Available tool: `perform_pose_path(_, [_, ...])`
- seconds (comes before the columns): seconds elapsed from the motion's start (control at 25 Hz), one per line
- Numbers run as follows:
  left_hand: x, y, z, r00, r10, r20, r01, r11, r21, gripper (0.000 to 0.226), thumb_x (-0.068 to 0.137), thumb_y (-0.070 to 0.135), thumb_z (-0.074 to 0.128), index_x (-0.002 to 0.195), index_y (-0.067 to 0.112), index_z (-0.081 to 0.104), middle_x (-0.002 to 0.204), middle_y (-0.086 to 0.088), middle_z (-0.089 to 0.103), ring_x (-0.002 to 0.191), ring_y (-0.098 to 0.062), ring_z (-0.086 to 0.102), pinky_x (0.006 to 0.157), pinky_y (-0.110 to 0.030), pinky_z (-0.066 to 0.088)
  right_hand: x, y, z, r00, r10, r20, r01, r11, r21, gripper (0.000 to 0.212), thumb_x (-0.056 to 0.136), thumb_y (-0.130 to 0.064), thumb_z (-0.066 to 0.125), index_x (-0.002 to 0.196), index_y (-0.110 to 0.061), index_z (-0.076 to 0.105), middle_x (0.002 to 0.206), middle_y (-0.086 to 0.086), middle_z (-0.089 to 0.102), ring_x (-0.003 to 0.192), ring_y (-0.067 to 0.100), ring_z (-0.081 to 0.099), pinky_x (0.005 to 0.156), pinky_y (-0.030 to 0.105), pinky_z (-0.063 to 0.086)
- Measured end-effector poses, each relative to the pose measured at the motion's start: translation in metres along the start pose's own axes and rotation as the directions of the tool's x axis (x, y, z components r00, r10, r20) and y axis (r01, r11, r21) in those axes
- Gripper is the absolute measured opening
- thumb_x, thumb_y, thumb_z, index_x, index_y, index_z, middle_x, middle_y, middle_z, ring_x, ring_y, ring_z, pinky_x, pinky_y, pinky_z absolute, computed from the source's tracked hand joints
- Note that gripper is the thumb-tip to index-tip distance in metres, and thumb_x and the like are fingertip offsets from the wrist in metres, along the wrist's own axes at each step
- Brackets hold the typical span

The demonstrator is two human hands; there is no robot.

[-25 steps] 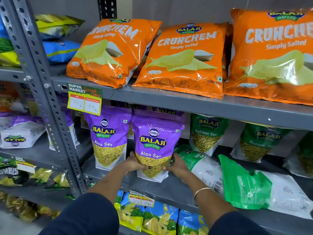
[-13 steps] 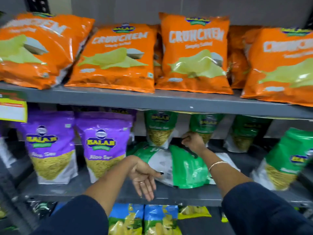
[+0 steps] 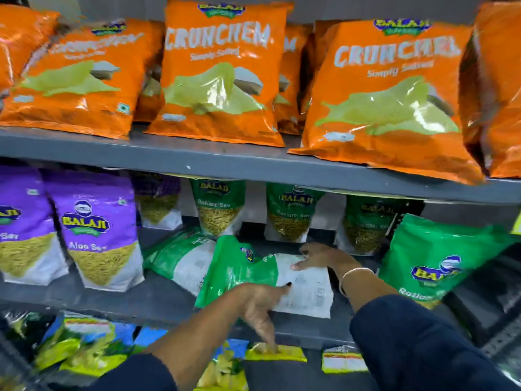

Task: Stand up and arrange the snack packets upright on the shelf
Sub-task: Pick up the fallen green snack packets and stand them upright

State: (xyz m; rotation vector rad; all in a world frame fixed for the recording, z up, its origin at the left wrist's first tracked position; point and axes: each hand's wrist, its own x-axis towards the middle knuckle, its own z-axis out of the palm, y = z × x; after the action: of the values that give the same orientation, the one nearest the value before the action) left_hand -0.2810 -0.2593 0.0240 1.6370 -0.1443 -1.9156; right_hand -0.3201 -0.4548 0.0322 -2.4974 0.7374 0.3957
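A green Ratlami Sev packet (image 3: 239, 275) lies flat on the middle shelf (image 3: 112, 303), its white back part pointing right. My right hand (image 3: 318, 256) rests flat on that white part with fingers stretched out. My left hand (image 3: 259, 309) hovers at the packet's front edge, fingers spread, thumb touching it. A second green packet (image 3: 180, 258) lies flat behind and to the left. Two purple Aloo Sev packets (image 3: 98, 230) stand upright at the left. Green packets (image 3: 293, 213) stand upright along the back, and another green packet (image 3: 434, 258) leans at the right.
The top shelf (image 3: 225, 162) hangs low over the work area and carries several orange Crunchem chip bags (image 3: 222, 71). Below the middle shelf are blue and yellow chip packets (image 3: 84, 345) and price tags (image 3: 341, 359). Bare shelf shows in front of the purple packets.
My view has swung right, away from the purple packet both hands held. My right hand came forward from the back row onto the flat green packet. My left hand rose to its front edge.
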Motion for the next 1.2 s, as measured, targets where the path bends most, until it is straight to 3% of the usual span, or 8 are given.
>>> perform_pose_path(0.08, [0.014, 0.003, 0.01, 0.968, 0.209, -0.137, -0.23, 0.96, -0.161, 0.049, 0.082, 0.057, 0.042, 0.089, 0.01, 0.053, 0.121, -0.018, 0.054, 0.11, -0.045, 0.052, 0.112, -0.052, 0.028, 0.001, 0.001, -0.002, 0.999, 0.011, 0.034, -0.009, 0.998, -0.063, 0.085, 0.075, -0.061, 0.058, 0.142, -0.015, 0.032, 0.154, 0.005, 0.026, 0.14, 0.025, 0.028, 0.112, 0.034, 0.026])
perform_pose_path(0.16, [0.023, 0.003, 0.025, 0.905, 0.294, -0.307, -0.372, 0.898, -0.237, 0.038, 0.082, 0.047, 0.053, 0.086, 0.01, 0.056, 0.103, -0.016, 0.069, 0.106, -0.033, 0.057, 0.115, -0.054, 0.021, -0.005, 0.002, -0.001, 0.999, -0.007, 0.031, 0.009, 0.997, -0.074, 0.081, 0.076, -0.061, 0.058, 0.138, -0.013, 0.037, 0.149, 0.006, 0.035, 0.135, 0.024, 0.037, 0.108, 0.033, 0.032])
perform_pose_path(0.4, [0.123, 0.006, 0.009, 0.727, 0.243, -0.643, -0.63, 0.609, -0.482, 0.115, 0.028, 0.038, 0.094, 0.124, -0.003, 0.047, 0.124, -0.018, 0.063, 0.107, -0.036, 0.062, 0.099, -0.055, 0.043, -0.023, 0.025, -0.002, 0.999, -0.023, 0.048, 0.015, 0.985, 0.17, 0.091, 0.065, -0.057, 0.072, 0.135, -0.006, 0.043, 0.144, 0.011, 0.043, 0.13, 0.028, 0.042, 0.109, 0.037, 0.035])
perform_pose_path(0.52, [0.059, 0.018, 0.04, 0.448, 0.356, -0.82, -0.815, 0.538, -0.212, 0.067, 0.055, -0.005, 0.082, 0.112, -0.003, 0.048, 0.113, -0.016, 0.062, 0.101, -0.031, 0.062, 0.093, -0.046, 0.051, -0.034, 0.036, -0.006, 1.0, 0.016, 0.01, -0.019, 0.91, 0.415, 0.093, 0.055, -0.048, 0.082, 0.129, -0.002, 0.047, 0.132, 0.007, 0.054, 0.116, 0.026, 0.054, 0.096, 0.037, 0.046])
perform_pose_path(0.72, [0.036, 0.049, 0.016, 0.175, 0.717, -0.675, -0.715, 0.564, 0.414, 0.083, 0.054, -0.004, 0.082, 0.127, 0.004, 0.043, 0.125, -0.014, 0.06, 0.116, -0.027, 0.056, 0.096, -0.031, 0.043, -0.031, 0.038, 0.008, 0.973, 0.079, -0.216, 0.097, 0.71, 0.697, 0.084, 0.058, -0.016, 0.086, 0.127, -0.004, 0.04, 0.129, 0.013, 0.057, 0.11, 0.025, 0.058, 0.085, 0.04, 0.054])
perform_pose_path(0.96, [0.038, 0.051, -0.014, 0.171, 0.826, -0.537, -0.662, 0.5, 0.558, 0.087, 0.053, -0.01, 0.08, 0.129, 0.003, 0.041, 0.126, -0.013, 0.059, 0.108, -0.011, 0.049, 0.083, -0.013, 0.034, -0.02, 0.029, 0.047, 0.916, 0.102, -0.388, 0.255, 0.599, 0.759, 0.088, 0.048, -0.012, 0.087, 0.123, 0.003, 0.042, 0.126, 0.018, 0.058, 0.112, 0.025, 0.055, 0.101, 0.039, 0.045])
perform_pose_path(1.12, [0.032, 0.055, -0.036, 0.405, 0.825, -0.395, -0.562, 0.565, 0.604, 0.094, 0.058, -0.003, 0.075, 0.14, 0.008, 0.029, 0.13, -0.01, 0.052, 0.122, -0.025, 0.05, 0.096, -0.025, 0.04, -0.014, 0.03, 0.051, 0.901, 0.184, -0.392, 0.146, 0.722, 0.676, 0.075, 0.058, -0.016, 0.085, 0.122, 0.001, 0.05, 0.125, 0.016, 0.061, 0.112, 0.024, 0.057, 0.097, 0.036, 0.044])
perform_pose_path(1.2, [0.033, 0.058, -0.052, 0.515, 0.772, -0.373, -0.55, 0.631, 0.547, 0.072, 0.046, 0.006, 0.072, 0.115, 0.007, 0.051, 0.109, -0.013, 0.061, 0.103, -0.024, 0.059, 0.086, -0.029, 0.048, -0.009, 0.031, 0.052, 0.874, 0.3, -0.384, 0.012, 0.774, 0.632, 0.063, 0.064, -0.022, 0.082, 0.114, 0.002, 0.052, 0.113, 0.018, 0.063, 0.098, 0.026, 0.061, 0.081, 0.034, 0.048])
